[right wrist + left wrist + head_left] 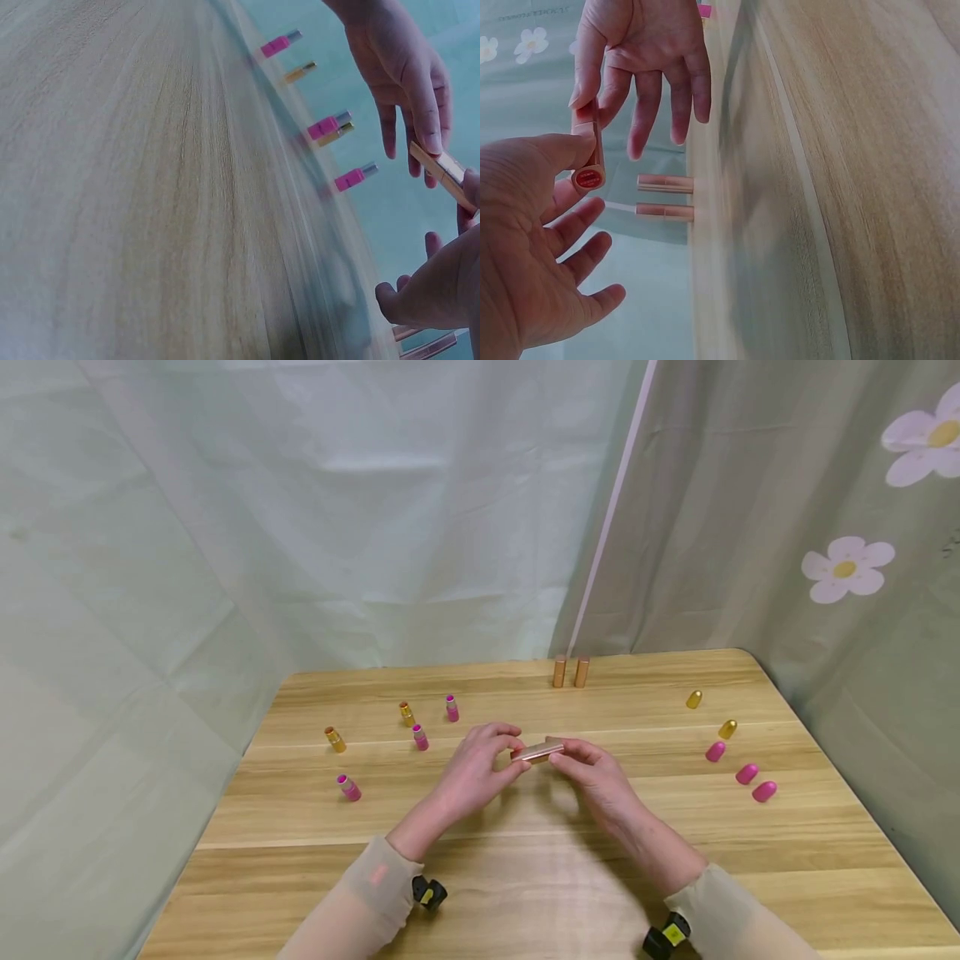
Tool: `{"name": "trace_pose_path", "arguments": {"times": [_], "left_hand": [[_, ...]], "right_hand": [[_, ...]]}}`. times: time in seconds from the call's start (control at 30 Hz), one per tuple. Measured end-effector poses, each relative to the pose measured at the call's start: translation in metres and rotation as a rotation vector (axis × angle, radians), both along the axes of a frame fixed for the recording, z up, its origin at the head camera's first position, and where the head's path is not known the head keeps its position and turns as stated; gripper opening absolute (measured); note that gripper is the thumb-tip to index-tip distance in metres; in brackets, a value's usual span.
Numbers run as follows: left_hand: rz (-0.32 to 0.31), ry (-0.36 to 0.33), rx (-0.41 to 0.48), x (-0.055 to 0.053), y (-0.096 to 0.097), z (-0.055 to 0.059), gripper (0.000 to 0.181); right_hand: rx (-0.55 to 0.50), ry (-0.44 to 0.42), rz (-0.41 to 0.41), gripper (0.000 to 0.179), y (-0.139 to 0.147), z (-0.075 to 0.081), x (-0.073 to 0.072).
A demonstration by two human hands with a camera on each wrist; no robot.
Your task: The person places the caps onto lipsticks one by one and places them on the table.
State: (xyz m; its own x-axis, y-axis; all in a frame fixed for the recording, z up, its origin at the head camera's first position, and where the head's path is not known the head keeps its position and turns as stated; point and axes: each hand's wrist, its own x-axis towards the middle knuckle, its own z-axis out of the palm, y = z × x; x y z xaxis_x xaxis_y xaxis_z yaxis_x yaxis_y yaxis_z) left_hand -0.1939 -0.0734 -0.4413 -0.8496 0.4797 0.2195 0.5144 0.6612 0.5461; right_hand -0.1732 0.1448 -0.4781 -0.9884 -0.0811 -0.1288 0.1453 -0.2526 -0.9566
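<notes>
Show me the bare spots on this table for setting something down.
Bare table between the back copper tubes and gold caps; front left, between the left sleeve and table edge. Crowded: back left, among pink tubes and gold tubes; right, around the pink caps; middle, under left hand and right hand.

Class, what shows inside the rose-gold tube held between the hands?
Nothing inside shows: the rose-gold tube appears closed, so any contents are covered. Only its outside is visible, including a red disc on one end.
</notes>
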Motion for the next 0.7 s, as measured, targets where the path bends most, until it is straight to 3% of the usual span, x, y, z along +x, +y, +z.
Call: {"name": "trace_pose_path", "arguments": {"times": [0.5,0.7], "left_hand": [[-0.007,-0.017,0.001,-0.0001,0.0002,0.0051,0.024],[0.018,-0.081,0.067,0.0020,0.0011,0.0031,0.024]], "right_hand": [[0.000,-0.007,-0.011,0.009,0.0009,0.0003,-0.0001],[-0.009,0.005,-0.020,0.015,-0.0023,-0.0012,0.0011]]}}
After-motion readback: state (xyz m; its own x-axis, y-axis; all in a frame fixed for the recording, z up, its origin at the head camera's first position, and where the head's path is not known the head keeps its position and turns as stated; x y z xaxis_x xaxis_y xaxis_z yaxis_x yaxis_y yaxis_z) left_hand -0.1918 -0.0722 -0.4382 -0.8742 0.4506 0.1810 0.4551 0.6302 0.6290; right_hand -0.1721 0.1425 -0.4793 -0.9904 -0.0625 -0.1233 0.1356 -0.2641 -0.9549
